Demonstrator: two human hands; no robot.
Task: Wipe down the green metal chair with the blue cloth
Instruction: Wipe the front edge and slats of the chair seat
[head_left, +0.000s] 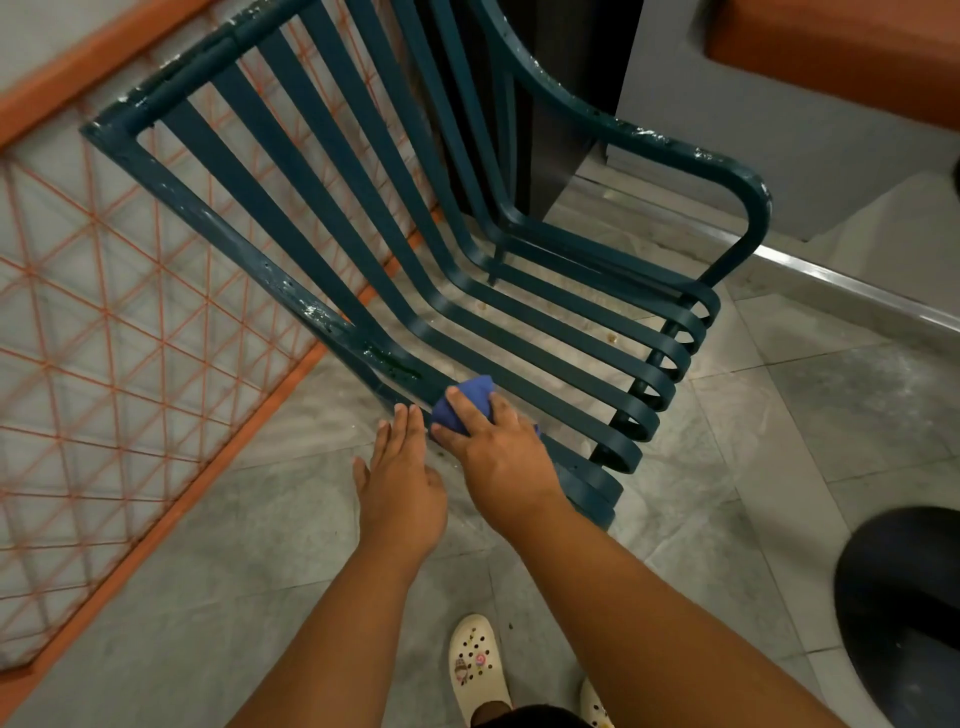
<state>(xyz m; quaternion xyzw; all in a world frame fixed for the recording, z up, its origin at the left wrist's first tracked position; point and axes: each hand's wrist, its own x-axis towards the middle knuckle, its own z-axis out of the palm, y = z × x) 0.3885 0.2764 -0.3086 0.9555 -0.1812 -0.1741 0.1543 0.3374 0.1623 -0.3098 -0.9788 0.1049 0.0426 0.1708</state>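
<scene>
The right hand (493, 447) pressed the bunched cloth (465, 402) onto the chair's (519, 332) near side rail, fingers spread over it, likely to bear down on the grime. The left hand (400, 478) hovered just beside, flat, fingers together, holding nothing, perhaps ready to steady the frame.

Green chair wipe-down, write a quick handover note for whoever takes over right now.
Right hand: pressing the bunched blue cloth onto the near side rail of the green metal chair, where the seat begins.
Left hand: open and flat, holding nothing, fingertips at the same rail just beside the cloth.
Done: a wet patch shows on the rail just up from the cloth; how much else was wiped cannot be told.
Left: white specks still show on the top bar, the far armrest and the upper rail; the slats and curled front edge also need wiping.
</scene>
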